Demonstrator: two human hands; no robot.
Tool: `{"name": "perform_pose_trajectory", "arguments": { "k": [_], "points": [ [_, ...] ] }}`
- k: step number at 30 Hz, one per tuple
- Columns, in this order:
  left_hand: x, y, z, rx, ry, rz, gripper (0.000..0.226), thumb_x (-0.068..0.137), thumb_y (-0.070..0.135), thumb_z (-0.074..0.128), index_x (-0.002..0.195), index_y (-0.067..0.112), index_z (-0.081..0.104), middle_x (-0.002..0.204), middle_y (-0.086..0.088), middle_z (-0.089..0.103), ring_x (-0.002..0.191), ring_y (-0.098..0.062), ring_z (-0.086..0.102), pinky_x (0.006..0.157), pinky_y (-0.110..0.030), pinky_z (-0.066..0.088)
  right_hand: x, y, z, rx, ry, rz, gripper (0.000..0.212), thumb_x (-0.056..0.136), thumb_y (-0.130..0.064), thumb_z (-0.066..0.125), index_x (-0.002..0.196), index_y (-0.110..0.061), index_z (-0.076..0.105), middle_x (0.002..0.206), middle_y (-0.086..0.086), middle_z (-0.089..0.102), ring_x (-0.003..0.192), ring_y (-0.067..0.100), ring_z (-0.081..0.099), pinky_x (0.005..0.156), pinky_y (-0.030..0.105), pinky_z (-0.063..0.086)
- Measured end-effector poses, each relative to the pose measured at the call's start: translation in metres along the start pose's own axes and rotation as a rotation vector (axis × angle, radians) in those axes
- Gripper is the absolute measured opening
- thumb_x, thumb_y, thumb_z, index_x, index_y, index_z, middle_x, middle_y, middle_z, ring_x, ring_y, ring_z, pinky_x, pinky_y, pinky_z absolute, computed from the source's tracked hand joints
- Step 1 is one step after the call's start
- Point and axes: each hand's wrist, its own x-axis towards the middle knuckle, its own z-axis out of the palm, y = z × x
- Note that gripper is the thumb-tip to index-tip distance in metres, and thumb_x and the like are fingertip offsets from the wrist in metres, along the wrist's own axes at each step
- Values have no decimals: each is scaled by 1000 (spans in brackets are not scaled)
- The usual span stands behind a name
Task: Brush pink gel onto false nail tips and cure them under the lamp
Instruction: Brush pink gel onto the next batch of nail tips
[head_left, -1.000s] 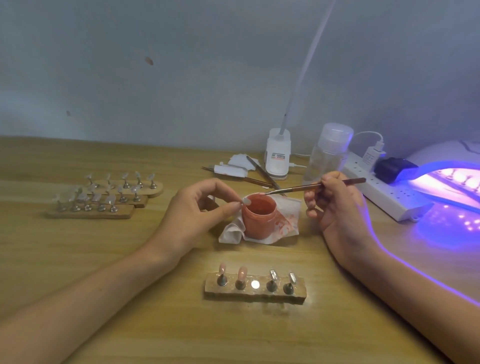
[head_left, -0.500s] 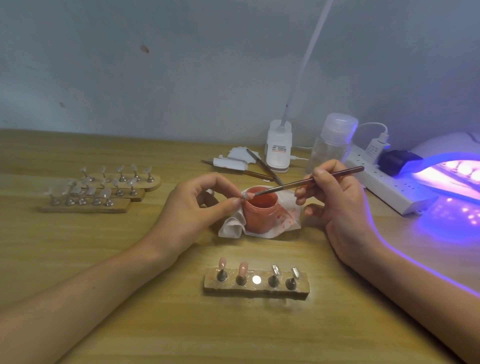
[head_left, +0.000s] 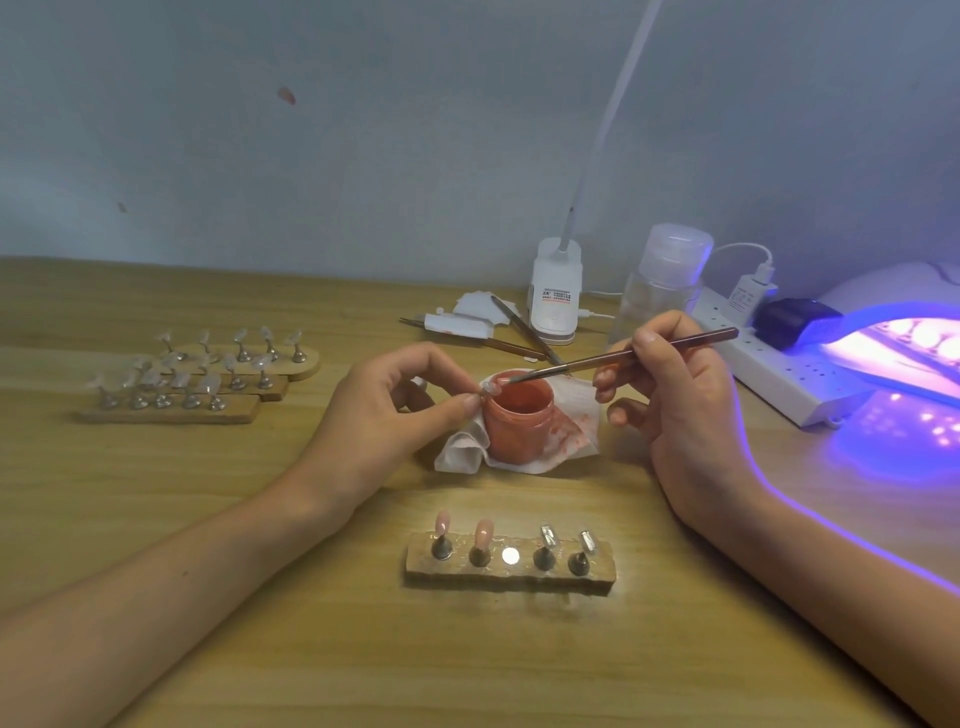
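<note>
Left hand (head_left: 387, 415) pinches a small clear nail tip (head_left: 490, 387) between thumb and forefinger, just over the rim of the open pink gel jar (head_left: 519, 415). Right hand (head_left: 675, 410) grips a thin brush (head_left: 623, 356), bristle end touching the tip. Jar stands on a stained tissue (head_left: 571, 431) mid-tabletop (head_left: 311, 649); lit lamp (head_left: 893, 343) far right.

My one head view looks forward and down, close over my left hand (head_left: 384, 415) and right hand (head_left: 675, 410), across the table (head_left: 208, 597) to the wall (head_left: 363, 130)
</note>
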Motion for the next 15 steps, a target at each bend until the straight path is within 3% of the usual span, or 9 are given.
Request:
{"name": "perform_pose_trajectory", "arguments": {
  "k": [10,15],
  "points": [
    [0,1,1,-45,7,-26,6,82,15,76,80,15,71,59,5,63,50,-6,53,45,-15,42,0,1,1,-29,-24,-1,14,94,-27,53,81,-26,56,70,-1,67,65,13,65,46,19,45],
    [-1,2,1,-64,6,-39,5,82,15,76,80,16,71,59,0,63,48,-8,53,43,-16,42,0,2,0,-27,32,15,17,100,-19,50,84,-20,52,68,-2,66,63,11,64,44,19,44]
  ]
}}
